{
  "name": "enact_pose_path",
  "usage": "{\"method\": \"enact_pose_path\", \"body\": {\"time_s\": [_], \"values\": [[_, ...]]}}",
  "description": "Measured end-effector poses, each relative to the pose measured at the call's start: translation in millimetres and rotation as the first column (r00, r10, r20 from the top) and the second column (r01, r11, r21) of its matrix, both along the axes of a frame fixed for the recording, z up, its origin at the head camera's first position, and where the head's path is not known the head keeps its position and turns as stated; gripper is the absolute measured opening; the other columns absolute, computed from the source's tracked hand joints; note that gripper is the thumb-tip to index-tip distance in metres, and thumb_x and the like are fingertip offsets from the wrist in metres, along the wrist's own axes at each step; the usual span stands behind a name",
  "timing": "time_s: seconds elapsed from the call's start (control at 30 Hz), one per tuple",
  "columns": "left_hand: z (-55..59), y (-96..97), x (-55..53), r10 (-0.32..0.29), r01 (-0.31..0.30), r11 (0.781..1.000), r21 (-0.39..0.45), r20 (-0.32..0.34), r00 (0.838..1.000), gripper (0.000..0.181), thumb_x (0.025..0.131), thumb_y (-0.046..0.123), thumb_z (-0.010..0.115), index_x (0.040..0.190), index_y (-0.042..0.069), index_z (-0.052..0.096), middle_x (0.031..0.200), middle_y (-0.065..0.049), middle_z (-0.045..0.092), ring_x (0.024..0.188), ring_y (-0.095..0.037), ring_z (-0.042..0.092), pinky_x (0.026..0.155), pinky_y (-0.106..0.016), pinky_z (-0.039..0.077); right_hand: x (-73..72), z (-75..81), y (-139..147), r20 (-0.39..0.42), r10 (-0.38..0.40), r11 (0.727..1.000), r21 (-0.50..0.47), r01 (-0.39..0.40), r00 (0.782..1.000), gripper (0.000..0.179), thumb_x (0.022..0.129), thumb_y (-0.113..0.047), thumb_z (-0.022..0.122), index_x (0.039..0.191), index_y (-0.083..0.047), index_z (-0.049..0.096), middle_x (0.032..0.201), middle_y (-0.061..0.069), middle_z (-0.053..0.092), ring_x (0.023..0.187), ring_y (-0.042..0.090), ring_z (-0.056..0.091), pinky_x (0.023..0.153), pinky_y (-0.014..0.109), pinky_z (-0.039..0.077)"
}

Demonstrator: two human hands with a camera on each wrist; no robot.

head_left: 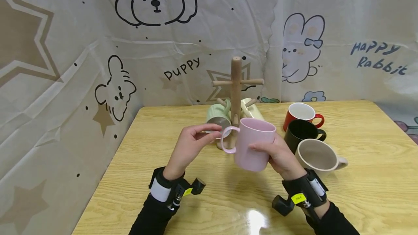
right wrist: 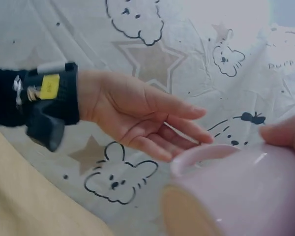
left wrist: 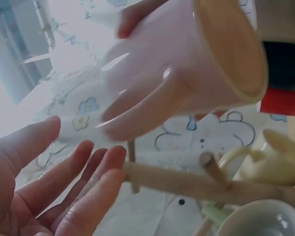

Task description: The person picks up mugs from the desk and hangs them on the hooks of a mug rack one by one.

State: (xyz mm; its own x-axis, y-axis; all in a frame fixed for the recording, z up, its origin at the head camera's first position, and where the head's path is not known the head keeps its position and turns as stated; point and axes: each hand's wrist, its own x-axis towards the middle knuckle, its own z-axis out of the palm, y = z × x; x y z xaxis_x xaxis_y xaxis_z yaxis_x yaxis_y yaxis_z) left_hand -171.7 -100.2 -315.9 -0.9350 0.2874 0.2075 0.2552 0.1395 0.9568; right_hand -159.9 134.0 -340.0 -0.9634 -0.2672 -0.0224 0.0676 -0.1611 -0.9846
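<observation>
My right hand [head_left: 277, 153] grips a pink mug [head_left: 253, 151] by its body, thumb across the front, and holds it above the table. The mug's handle points left. Beside that handle is my left hand [head_left: 191, 144], fingers extended and nothing held; in the left wrist view its fingertips [left wrist: 115, 155] sit just short of the handle [left wrist: 147, 110]. Behind the mug stands a wooden mug tree [head_left: 236, 82]. A light green mug [head_left: 213, 113] and a pale yellow mug [head_left: 253, 110] hang on its lower pegs. The tree's base is partly hidden by the pink mug.
On the right of the wooden table [head_left: 137, 191] a red mug [head_left: 289, 117], a black mug [head_left: 298, 133] and a beige mug [head_left: 315, 155] stand in a row, handles to the right. A printed cloth [head_left: 183, 39] hangs behind and along the left side.
</observation>
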Motion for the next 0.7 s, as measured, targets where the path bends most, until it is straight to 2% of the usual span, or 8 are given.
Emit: {"method": "enact_pose_path", "body": {"time_s": [0.1,0.2,0.27,0.37,0.43,0.5,0.57,0.7], "values": [[2.5,-7.3,-1.5,0.003,-0.004,1.0,0.03,0.027,1.0,0.029,0.086,0.021,0.064,0.109,0.003,0.066,0.109,-0.014,0.065,0.089,-0.012,0.066,0.083,-0.033,0.053,1.7,-5.7,-2.1,0.043,-0.063,0.994,-0.083,0.066,0.997,0.056,0.079,-0.013,0.063,0.128,-0.016,0.035,0.116,0.002,0.045,0.106,0.02,0.045,0.089,0.037,0.04],[5.3,-12.3,-3.4,-0.01,0.008,0.998,0.062,0.039,0.999,0.031,0.087,0.023,0.063,0.109,0.001,0.065,0.109,-0.013,0.064,0.086,-0.012,0.067,0.083,-0.037,0.053,2.6,-16.2,-9.4,0.077,-0.151,0.967,-0.196,0.163,0.986,0.051,0.08,-0.012,0.062,0.123,-0.021,0.037,0.116,-0.001,0.046,0.106,0.017,0.045,0.091,0.035,0.039],[6.8,-14.6,-3.7,-0.02,0.017,0.996,0.085,0.036,0.999,0.031,0.087,0.022,0.063,0.109,-0.001,0.064,0.11,-0.014,0.063,0.086,-0.015,0.067,0.082,-0.039,0.054,3.4,-25.1,-17.3,0.101,-0.225,0.929,-0.279,0.244,0.969,0.047,0.08,-0.009,0.06,0.121,-0.02,0.039,0.113,-0.002,0.048,0.105,0.015,0.047,0.091,0.034,0.04],[8.4,-16.7,-4.5,-0.024,0.02,0.994,0.111,0.031,0.999,0.03,0.088,0.019,0.062,0.109,-0.003,0.064,0.11,-0.013,0.063,0.085,-0.017,0.068,0.08,-0.038,0.054,2.8,-38.5,-30.4,0.138,-0.333,0.853,-0.379,0.36,0.933,0.04,0.081,-0.005,0.057,0.116,-0.018,0.043,0.107,-0.003,0.051,0.1,0.012,0.052,0.088,0.029,0.044],[9.0,-17.4,-4.8,-0.022,0.019,0.993,0.119,0.031,0.999,0.03,0.088,0.017,0.062,0.109,-0.004,0.063,0.11,-0.012,0.063,0.084,-0.016,0.068,0.079,-0.037,0.055,1.1,-46.4,-38.5,0.156,-0.388,0.804,-0.425,0.416,0.908,0.035,0.082,-0.003,0.055,0.114,-0.015,0.045,0.104,-0.003,0.053,0.097,0.011,0.054,0.086,0.028,0.046],[9.3,-17.9,-4.9,-0.024,0.019,0.992,0.125,0.032,0.999,0.03,0.088,0.017,0.062,0.109,-0.004,0.063,0.108,-0.01,0.064,0.082,-0.015,0.068,0.078,-0.035,0.055,-1.1,-51.7,-44.7,0.172,-0.423,0.768,-0.453,0.452,0.89,0.033,0.083,-0.002,0.054,0.112,-0.014,0.046,0.103,-0.004,0.054,0.095,0.01,0.055,0.084,0.026,0.047],[9.1,-18.5,-4.9,-0.025,0.02,0.991,0.129,0.031,0.999,0.03,0.088,0.017,0.062,0.109,-0.005,0.063,0.104,-0.007,0.065,0.081,-0.013,0.068,0.077,-0.033,0.055,-4.1,-55.2,-49.5,0.186,-0.443,0.741,-0.475,0.475,0.877,0.031,0.083,-0.001,0.054,0.111,-0.013,0.046,0.102,-0.003,0.055,0.094,0.01,0.057,0.084,0.026,0.048],[8.5,-18.7,-4.7,-0.034,0.029,0.99,0.139,0.032,0.999,0.031,0.088,0.016,0.062,0.11,-0.006,0.062,0.1,-0.002,0.066,0.08,-0.013,0.068,0.077,-0.033,0.055,-9.7,-57.6,-54.0,0.199,-0.46,0.724,-0.479,0.496,0.865,0.033,0.084,0.0,0.053,0.112,-0.014,0.045,0.105,-0.002,0.054,0.096,0.011,0.057,0.085,0.027,0.049]]}}
